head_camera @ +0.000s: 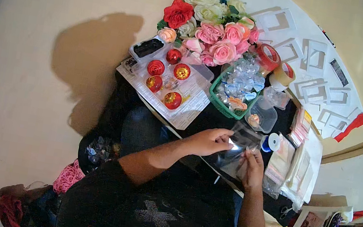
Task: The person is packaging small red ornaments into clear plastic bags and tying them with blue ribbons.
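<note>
A clear plastic bag (239, 142) is stretched between my two hands over the black-covered table. My left hand (211, 141) pinches its left edge, and my right hand (253, 164) holds its right side. Just right of the bag stands a spool of blue cord (270, 142). Beyond my hands is a green plastic basket (226, 110) filled with clear wrapped pieces bearing small labels. Beside it a clear plastic container (268, 116) holds a small peach artificial rose (253, 120). Several red and gold ball ornaments (172, 100) sit in a clear tray at the left.
Artificial flowers (225, 51) stand at the back, with tape rolls (283, 74) to their right. Stacked plastic packets (281, 159) lie along the right, near a pair of scissors (286, 211). A printed sheet (186, 118) lies under the ornament tray. Pink cord (69, 176) is at the lower left.
</note>
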`<control>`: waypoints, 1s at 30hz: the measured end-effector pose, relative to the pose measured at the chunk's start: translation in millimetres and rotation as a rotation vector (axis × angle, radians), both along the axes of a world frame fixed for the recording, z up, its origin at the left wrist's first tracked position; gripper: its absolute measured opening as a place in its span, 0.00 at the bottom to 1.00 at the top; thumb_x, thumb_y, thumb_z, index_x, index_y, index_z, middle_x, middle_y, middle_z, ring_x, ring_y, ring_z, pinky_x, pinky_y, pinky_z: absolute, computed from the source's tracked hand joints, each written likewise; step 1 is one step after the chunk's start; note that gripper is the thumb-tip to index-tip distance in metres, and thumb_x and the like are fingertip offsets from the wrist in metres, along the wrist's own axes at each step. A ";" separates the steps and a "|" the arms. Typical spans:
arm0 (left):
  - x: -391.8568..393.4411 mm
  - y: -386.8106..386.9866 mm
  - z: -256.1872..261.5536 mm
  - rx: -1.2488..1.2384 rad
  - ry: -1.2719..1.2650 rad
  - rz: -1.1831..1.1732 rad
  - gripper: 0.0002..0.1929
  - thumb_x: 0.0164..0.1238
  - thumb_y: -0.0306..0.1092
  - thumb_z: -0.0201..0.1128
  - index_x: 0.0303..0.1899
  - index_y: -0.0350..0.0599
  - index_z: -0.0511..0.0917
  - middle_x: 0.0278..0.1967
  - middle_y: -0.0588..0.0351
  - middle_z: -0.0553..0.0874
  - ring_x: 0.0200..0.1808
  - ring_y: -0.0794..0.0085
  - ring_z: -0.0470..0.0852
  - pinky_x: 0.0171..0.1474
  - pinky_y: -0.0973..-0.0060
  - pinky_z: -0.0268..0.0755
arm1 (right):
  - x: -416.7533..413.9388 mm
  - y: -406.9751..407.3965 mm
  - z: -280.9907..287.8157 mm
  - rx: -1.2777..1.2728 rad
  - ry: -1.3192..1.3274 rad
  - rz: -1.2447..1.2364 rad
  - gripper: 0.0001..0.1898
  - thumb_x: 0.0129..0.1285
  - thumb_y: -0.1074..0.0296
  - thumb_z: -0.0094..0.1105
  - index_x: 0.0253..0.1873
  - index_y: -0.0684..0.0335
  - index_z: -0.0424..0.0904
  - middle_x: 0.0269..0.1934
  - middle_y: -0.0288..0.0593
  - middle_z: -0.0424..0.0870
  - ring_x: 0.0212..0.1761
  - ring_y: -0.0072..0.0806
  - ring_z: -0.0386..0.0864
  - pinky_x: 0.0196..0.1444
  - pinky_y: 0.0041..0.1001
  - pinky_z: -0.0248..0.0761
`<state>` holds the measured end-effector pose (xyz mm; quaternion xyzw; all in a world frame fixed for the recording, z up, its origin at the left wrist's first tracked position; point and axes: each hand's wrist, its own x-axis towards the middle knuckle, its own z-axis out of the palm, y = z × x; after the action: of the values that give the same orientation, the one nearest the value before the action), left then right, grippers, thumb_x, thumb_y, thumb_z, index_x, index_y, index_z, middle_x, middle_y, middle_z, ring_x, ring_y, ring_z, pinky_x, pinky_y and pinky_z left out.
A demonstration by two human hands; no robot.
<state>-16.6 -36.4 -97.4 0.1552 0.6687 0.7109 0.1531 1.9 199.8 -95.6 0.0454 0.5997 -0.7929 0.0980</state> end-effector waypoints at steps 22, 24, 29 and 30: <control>-105.8 -164.9 45.2 -1.266 0.397 0.529 0.26 0.56 0.52 0.69 0.50 0.41 0.81 0.47 0.39 0.85 0.51 0.49 0.83 0.53 0.57 0.75 | 4.8 15.4 -17.4 0.271 0.128 -0.065 0.20 0.72 0.69 0.57 0.65 0.62 0.66 0.46 0.42 0.82 0.42 0.22 0.78 0.43 0.23 0.72; -97.1 -164.0 50.6 -1.223 0.440 0.549 0.27 0.54 0.51 0.71 0.50 0.41 0.81 0.46 0.38 0.85 0.50 0.50 0.84 0.53 0.59 0.75 | 6.5 11.4 -16.8 0.151 0.193 -0.109 0.33 0.72 0.70 0.56 0.76 0.59 0.51 0.59 0.49 0.76 0.52 0.28 0.78 0.50 0.27 0.75; -68.9 -136.3 85.4 -0.920 0.445 0.555 0.29 0.54 0.48 0.74 0.54 0.40 0.80 0.46 0.42 0.86 0.48 0.56 0.85 0.52 0.64 0.76 | 3.1 12.7 -24.0 0.175 0.271 -0.123 0.41 0.70 0.71 0.59 0.79 0.59 0.41 0.71 0.54 0.60 0.65 0.39 0.70 0.55 0.32 0.76; -68.1 -134.7 79.1 -0.751 0.593 0.455 0.29 0.56 0.47 0.74 0.55 0.38 0.79 0.46 0.44 0.86 0.47 0.59 0.84 0.51 0.65 0.76 | 3.1 13.6 -23.6 0.208 0.286 -0.121 0.41 0.69 0.71 0.59 0.79 0.58 0.41 0.73 0.54 0.55 0.67 0.42 0.68 0.57 0.33 0.75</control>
<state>-84.8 -171.1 -18.3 0.1349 0.9086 0.3633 -0.1557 5.0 213.4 -119.2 -0.0216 0.6826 -0.7293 -0.0414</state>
